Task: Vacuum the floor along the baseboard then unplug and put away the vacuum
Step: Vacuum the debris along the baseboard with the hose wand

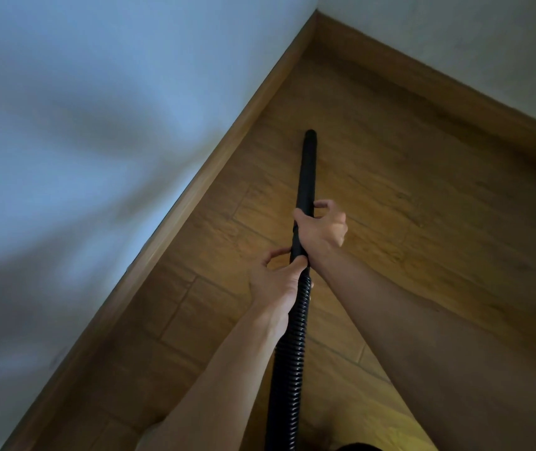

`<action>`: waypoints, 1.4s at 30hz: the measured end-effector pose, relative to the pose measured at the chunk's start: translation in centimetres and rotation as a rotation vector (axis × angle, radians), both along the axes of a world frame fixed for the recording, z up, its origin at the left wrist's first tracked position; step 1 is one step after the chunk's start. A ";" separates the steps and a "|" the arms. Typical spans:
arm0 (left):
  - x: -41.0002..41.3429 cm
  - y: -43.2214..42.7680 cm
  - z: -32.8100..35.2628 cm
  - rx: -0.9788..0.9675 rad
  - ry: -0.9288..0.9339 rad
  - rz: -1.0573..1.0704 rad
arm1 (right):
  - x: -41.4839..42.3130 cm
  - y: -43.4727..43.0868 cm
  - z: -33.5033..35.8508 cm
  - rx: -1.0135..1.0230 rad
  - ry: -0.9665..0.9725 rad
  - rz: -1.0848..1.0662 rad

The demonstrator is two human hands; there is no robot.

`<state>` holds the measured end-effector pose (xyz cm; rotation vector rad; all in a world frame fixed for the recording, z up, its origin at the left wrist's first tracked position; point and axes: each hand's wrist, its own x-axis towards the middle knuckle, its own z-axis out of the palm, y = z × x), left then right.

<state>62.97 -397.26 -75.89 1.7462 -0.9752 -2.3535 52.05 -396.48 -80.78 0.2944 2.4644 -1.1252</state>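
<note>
**While both hands grip the vacuum tube, its tip points into the corner**

Where the view begins, at the bottom edge, a black ribbed hose (287, 353) rises between the person's two bare forearms. The left hand (273, 281) holds it at the spot where the ribbing meets the smooth black tube (307, 170). Its thumb lies along the near side and its fingers (276, 252) curl round from the left, clenched on the joint. Just beyond, the right hand (322, 227) grasps the tube itself. The thumb presses the left side, while the forefinger hooks over the right with a small gap showing inside the curl. The two hands sit close together, one above the other along the shaft.

From there the tube runs straight ahead over the wooden floor (406, 206). Its tip (310, 133) is low at the boards, though contact cannot be told. It lies near the left baseboard (214, 177) but apart from it, short of the corner where the pale wall (81, 125) meets another.
</note>
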 end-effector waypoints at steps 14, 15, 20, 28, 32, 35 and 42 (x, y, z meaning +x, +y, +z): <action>-5.0 -3.2 -1.6 -0.043 0.072 -0.091 | -5.2 -2.1 -0.6 -0.020 0.049 -0.077; -5.2 -3.5 -1.8 -0.044 0.078 -0.087 | -5.4 -2.5 -0.8 -0.019 0.058 -0.064; -6.3 -4.7 -3.3 -0.026 0.093 -0.061 | -6.6 -3.9 -1.7 -0.039 0.080 -0.025; -7.7 -5.1 -5.5 -0.024 0.137 -0.031 | -8.2 -4.8 -3.5 -0.078 0.109 0.010; -8.5 -5.3 -6.2 -0.054 0.153 -0.015 | -9.2 -5.3 -4.2 -0.086 0.117 0.024; -9.0 -5.2 -6.8 -0.073 0.170 -0.014 | -9.8 -5.4 -4.8 -0.086 0.125 0.027; -10.4 -3.9 -8.5 -0.106 0.199 -0.058 | -11.3 -3.5 -6.1 -0.117 0.140 -0.023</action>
